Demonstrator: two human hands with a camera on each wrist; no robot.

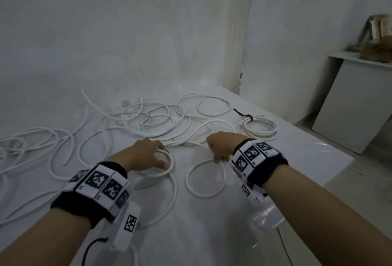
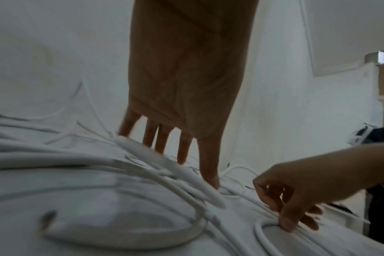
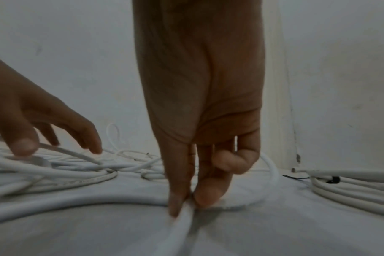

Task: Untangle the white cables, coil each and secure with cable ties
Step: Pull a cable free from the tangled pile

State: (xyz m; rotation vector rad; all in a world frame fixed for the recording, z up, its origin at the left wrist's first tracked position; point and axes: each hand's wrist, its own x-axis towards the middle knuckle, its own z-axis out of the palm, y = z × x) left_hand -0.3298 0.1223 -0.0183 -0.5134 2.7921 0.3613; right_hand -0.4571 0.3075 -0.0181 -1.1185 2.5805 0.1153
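Several white cables (image 1: 148, 117) lie tangled across the white table (image 1: 212, 234). My left hand (image 1: 163, 157) rests with straight, spread fingers on a small coil (image 1: 167, 172) of cable; the left wrist view shows the fingertips (image 2: 182, 159) touching the strands (image 2: 143, 173). My right hand (image 1: 220, 158) pinches a loose cable loop (image 1: 203, 193) where it crosses itself. In the right wrist view the thumb and forefinger (image 3: 178, 204) squeeze that cable (image 3: 99, 199) against the table. At the right lies a finished coil (image 1: 259, 127) bound with a black cable tie (image 1: 248, 117).
The table's right edge (image 1: 331, 149) runs diagonally, with floor beyond it. A white cabinet (image 1: 350, 106) stands past that edge, with brown items on top. A white wall closes the back. More loose cable loops (image 1: 31, 144) spread to the far left.
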